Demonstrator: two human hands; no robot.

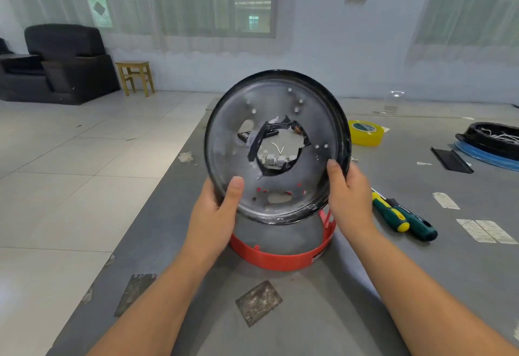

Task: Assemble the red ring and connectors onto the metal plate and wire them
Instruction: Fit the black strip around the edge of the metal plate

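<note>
Now left hand [214,215] and right hand [346,198] grip metal plate [280,119] rim, seemingly clear above red ring [283,258].

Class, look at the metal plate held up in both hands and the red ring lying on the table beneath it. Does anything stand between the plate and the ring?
Nothing visible does. The left hand and right hand grip the metal plate by its rim, tilted up above the red ring. Only bare table shows inside the ring; the screwdrivers lie off to the right.
</note>
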